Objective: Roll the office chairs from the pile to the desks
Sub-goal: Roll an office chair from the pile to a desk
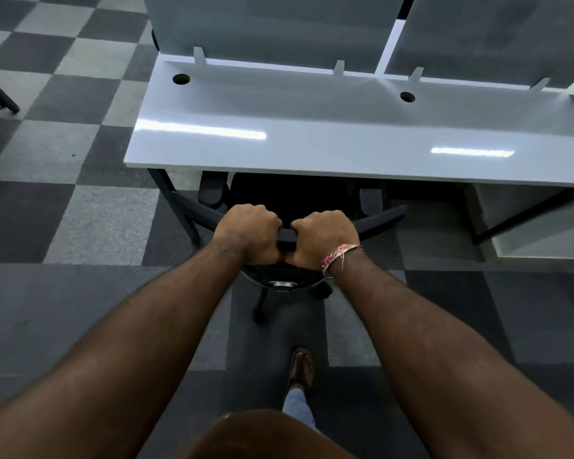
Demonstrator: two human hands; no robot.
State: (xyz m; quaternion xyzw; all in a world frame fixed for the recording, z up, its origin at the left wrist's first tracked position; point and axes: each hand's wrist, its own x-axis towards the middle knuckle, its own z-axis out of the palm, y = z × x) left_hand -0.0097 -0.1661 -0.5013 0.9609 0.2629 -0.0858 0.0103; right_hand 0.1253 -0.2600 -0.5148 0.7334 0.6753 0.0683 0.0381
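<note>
Left hand (250, 232) and right hand (323, 238) grip the chair (285, 238) backrest; seat sits under the worktop (312, 154). Next: release, fetch another.

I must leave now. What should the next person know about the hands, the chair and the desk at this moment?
Left hand and right hand: both closed on the top edge of the chair back, side by side.
Chair: its seat and armrests are already partly under the white desk.
Done: this chair has reached the desk.
Left: perhaps push it in a little further, let go, then fetch the next chair; the pile is not in view.
</note>
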